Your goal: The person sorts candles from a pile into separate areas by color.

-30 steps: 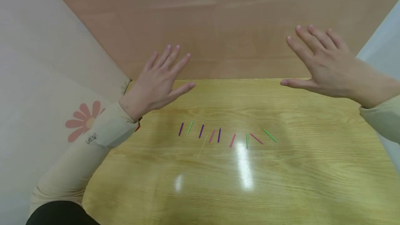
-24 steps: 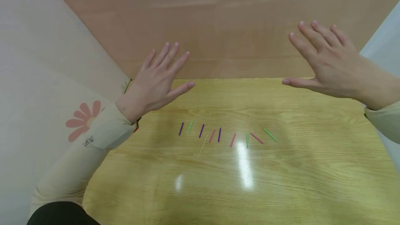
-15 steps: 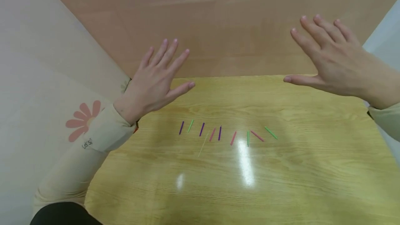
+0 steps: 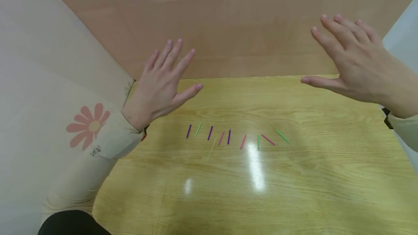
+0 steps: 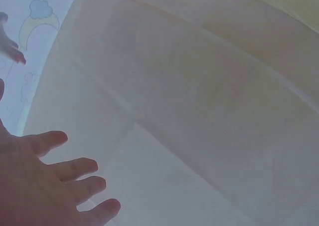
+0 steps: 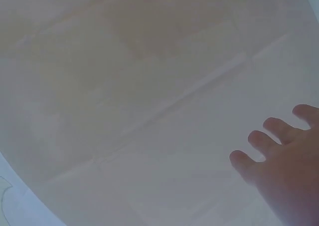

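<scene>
My left hand (image 4: 156, 88) is raised over the far left of the table, fingers spread and holding nothing. Opposite it, my right hand (image 4: 362, 64) is up at the far right, fingers extended and thumb pointing inward, also without anything in it. Between and nearer than the hands, a loose row of short coloured sticks lies on the table: purple sticks such as one at the left end (image 4: 188, 131), green sticks like the rightmost one (image 4: 282, 136), and pink sticks, one of them slanted (image 4: 268, 139). A thin pale yellow stick (image 4: 211, 149) lies slightly nearer than the rest.
The wood-grain table (image 4: 294, 191) reflects light in two bright patches. A brown sheet (image 4: 248, 28) forms the back wall. A pale panel with a pink flower (image 4: 86, 128) stands on the left, and another pale panel (image 4: 405, 35) on the right.
My right hand has drifted up and to the right; my left hand has risen slightly. The sticks keep their arrangement, while the whole view has shifted a little.
</scene>
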Motion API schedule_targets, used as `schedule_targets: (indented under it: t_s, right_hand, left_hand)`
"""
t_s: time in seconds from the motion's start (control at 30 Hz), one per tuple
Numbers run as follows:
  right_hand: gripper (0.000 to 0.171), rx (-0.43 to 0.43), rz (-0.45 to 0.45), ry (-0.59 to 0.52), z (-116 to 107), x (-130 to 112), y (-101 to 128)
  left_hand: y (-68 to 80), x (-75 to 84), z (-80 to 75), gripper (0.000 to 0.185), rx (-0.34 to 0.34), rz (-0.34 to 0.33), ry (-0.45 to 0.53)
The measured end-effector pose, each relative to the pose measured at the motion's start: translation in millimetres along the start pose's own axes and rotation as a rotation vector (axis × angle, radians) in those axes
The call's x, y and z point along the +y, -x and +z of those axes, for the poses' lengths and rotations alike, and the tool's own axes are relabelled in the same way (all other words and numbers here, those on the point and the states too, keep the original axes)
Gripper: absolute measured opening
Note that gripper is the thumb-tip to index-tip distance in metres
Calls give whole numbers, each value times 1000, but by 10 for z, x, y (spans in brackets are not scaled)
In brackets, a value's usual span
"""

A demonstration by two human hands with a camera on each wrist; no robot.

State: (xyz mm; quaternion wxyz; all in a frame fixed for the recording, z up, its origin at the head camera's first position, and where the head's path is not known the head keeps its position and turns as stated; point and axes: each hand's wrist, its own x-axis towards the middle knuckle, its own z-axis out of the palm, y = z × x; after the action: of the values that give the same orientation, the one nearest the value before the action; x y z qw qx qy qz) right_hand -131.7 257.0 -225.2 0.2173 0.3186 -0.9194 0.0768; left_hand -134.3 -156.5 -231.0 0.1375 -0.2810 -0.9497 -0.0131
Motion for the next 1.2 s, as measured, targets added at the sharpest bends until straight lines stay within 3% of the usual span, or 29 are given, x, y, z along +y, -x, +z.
schedule_targets:
  t_s: [0.17, 0.4, 0.5, 0.6, 0.67, 0.83, 1.0, 1.2]
  right_hand:
    - [104, 62, 0, -23, 40, -13, 65]
    - [84, 264, -19, -79, 192, 6, 176]
    - [83, 285, 22, -145, 264, 5, 246]
    - [86, 266, 95, -238, 358, -5, 320]
    - [79, 247, 139, -294, 431, -19, 370]
    - [42, 241, 231, -401, 632, -82, 498]
    - [33, 221, 359, -484, 847, -172, 668]
    - [31, 96, 592, -594, 1095, -247, 932]
  left_hand:
    - [54, -20, 107, 71, 47, -24, 84]
    - [160, -8, 381, 60, 174, -36, 243]
    - [206, -11, 540, 54, 225, -38, 318]
    - [288, -9, 702, 48, 240, -87, 401]
    - [364, 3, 817, 45, 221, -133, 457]
    - [541, 61, 1139, 35, 135, -247, 571]
    - [674, 151, 1430, 26, 62, -356, 686]
    - [779, 289, 1705, 21, -16, -483, 818]
